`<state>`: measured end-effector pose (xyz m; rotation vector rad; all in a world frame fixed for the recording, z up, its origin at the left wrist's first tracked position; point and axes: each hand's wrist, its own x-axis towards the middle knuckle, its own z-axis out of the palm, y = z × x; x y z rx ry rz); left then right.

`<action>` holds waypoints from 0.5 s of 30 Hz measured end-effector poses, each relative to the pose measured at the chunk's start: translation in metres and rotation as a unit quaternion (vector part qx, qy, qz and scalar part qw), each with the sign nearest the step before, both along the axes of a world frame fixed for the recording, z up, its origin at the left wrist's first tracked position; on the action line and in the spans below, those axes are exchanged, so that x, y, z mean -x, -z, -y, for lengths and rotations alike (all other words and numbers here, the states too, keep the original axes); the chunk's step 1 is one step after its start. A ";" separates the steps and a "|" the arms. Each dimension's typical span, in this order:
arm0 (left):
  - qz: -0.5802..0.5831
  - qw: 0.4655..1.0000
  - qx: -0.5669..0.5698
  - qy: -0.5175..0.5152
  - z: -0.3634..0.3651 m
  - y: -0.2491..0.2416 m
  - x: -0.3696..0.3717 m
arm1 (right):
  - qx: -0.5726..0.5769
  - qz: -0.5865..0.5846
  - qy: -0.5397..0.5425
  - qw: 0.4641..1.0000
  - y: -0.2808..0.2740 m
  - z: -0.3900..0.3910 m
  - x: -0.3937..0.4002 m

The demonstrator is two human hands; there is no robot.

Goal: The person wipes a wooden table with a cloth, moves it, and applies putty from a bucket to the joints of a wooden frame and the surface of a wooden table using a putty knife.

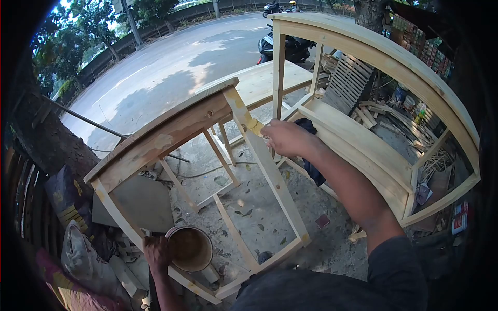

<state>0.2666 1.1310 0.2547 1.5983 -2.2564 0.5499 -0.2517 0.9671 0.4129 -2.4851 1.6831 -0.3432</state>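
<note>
A wooden table frame stands tilted in front of me, with pale legs and a browner apron. My right hand is closed at its upper right leg, fingertips against the wood beside a yellowish patch. What those fingers pinch is hidden. Low on the left, my left hand grips the rim of a round bucket with brownish contents or a stained inside. That hand is close to the frame's left leg. Other yellowish smears show at the leg tops.
At right stands a larger wooden table frame with a low shelf, a dark cloth hanging on it. Scrap wood lies behind. Sacks crowd the left. A motorcycle is parked by the road.
</note>
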 end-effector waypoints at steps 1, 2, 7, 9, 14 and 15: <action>0.003 1.000 0.006 -0.005 0.001 0.002 0.002 | -0.002 -0.025 0.010 1.000 -0.008 0.001 0.002; -0.006 1.000 0.005 -0.010 0.002 0.004 0.005 | -0.006 -0.050 0.018 0.999 -0.028 -0.002 -0.001; -0.003 1.000 -0.009 -0.013 0.004 0.003 -0.001 | -0.041 -0.098 0.044 0.993 -0.039 0.015 -0.014; -0.011 1.000 -0.002 -0.009 0.007 0.003 -0.002 | -0.103 -0.146 0.030 0.983 -0.043 0.012 -0.016; -0.010 1.000 0.001 -0.017 0.007 0.001 0.002 | -0.009 -0.007 0.023 1.000 -0.021 0.003 -0.027; -0.009 1.000 -0.006 -0.020 0.007 0.002 -0.001 | -0.019 -0.008 0.014 1.000 -0.019 0.004 -0.031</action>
